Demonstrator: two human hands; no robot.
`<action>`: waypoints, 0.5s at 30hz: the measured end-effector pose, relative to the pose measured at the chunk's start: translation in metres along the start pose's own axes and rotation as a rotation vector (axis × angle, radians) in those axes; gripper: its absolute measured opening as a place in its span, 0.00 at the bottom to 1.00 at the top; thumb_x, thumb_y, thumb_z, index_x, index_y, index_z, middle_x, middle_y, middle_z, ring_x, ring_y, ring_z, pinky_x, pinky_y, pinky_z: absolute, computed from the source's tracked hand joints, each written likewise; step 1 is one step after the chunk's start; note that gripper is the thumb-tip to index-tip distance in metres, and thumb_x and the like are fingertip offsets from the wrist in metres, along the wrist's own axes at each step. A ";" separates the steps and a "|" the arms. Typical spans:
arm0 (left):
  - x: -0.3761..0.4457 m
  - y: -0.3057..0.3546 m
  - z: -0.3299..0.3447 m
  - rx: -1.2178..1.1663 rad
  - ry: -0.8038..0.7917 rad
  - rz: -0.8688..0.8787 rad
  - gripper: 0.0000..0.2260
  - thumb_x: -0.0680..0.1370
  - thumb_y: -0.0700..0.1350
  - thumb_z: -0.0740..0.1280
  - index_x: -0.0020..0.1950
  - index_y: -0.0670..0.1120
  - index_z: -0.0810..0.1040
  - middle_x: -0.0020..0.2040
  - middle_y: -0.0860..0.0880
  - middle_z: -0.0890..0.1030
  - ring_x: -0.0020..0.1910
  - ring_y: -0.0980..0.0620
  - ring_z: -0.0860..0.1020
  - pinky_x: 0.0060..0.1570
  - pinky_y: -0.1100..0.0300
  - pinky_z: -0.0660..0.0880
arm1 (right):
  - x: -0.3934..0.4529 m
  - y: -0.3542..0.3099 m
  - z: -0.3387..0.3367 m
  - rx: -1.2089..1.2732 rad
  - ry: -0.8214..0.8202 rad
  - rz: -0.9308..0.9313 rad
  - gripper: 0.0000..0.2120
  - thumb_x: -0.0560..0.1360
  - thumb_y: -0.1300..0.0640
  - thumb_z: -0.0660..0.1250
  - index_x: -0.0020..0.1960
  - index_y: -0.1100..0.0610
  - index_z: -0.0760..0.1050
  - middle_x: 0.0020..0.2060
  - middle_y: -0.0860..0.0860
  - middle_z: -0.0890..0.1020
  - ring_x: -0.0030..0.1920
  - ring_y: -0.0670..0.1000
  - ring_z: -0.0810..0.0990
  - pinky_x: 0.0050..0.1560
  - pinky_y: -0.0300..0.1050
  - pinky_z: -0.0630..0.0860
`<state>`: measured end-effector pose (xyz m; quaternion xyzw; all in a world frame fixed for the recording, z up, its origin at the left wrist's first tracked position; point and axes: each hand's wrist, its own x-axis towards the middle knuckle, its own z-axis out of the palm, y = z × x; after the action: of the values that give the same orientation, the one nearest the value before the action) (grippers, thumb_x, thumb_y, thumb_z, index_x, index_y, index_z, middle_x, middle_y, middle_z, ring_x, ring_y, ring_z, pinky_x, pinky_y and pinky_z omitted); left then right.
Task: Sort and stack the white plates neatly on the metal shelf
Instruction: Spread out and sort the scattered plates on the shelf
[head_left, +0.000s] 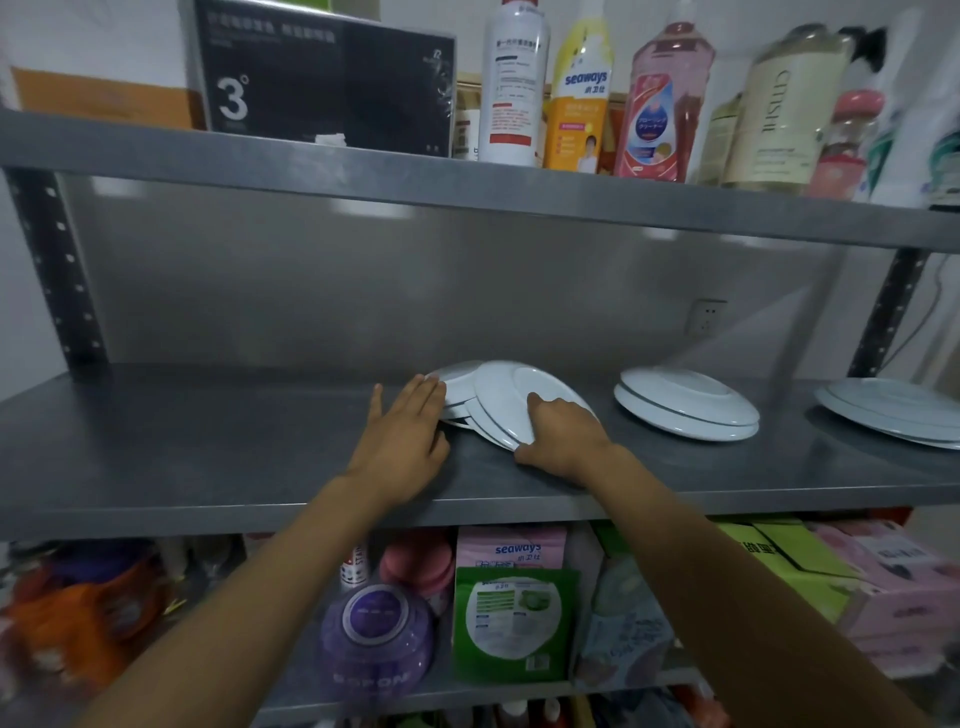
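On the middle metal shelf (208, 457) lies a loose pile of white plates (506, 397), upside down and tilted against each other. My right hand (563, 434) grips the near edge of the top tilted plates, thumb on their upper face. My left hand (408, 434) rests flat on the shelf with fingers apart, its fingertips touching the left rim of the lower plates (457, 382). A second stack of two upturned plates (685, 402) sits to the right, and a third stack of white plates (893, 410) lies at the far right edge.
The upper shelf holds a black box (327, 83) and several bottles (582, 93). The lower shelf is packed with pouches, jars and boxes (511, 623). Dark perforated uprights (57, 270) flank the shelf. A wall socket (705, 317) shows behind.
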<state>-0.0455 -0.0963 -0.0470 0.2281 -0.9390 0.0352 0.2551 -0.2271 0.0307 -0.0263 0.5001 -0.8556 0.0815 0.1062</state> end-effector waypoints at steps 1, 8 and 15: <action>0.001 0.002 0.001 -0.010 0.005 0.002 0.28 0.79 0.47 0.57 0.77 0.43 0.52 0.78 0.47 0.53 0.77 0.51 0.49 0.73 0.40 0.43 | -0.001 0.000 0.000 -0.049 0.024 0.004 0.17 0.69 0.51 0.66 0.52 0.60 0.67 0.40 0.54 0.76 0.39 0.55 0.73 0.36 0.45 0.65; 0.005 0.015 0.010 -0.041 -0.008 0.014 0.28 0.79 0.47 0.56 0.77 0.43 0.53 0.78 0.48 0.53 0.77 0.51 0.49 0.73 0.42 0.43 | -0.009 0.018 0.015 -0.312 0.215 0.102 0.29 0.71 0.65 0.66 0.69 0.69 0.61 0.55 0.61 0.78 0.53 0.59 0.79 0.44 0.49 0.73; 0.016 0.029 0.016 -0.064 0.021 0.084 0.26 0.79 0.45 0.56 0.77 0.43 0.55 0.78 0.46 0.57 0.77 0.48 0.52 0.75 0.44 0.45 | -0.012 0.041 -0.033 -0.215 0.492 0.217 0.22 0.43 0.72 0.77 0.35 0.66 0.74 0.21 0.57 0.76 0.17 0.57 0.74 0.18 0.37 0.66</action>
<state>-0.0782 -0.0803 -0.0512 0.1797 -0.9456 0.0181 0.2706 -0.2539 0.0684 0.0014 0.3568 -0.8562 0.1202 0.3538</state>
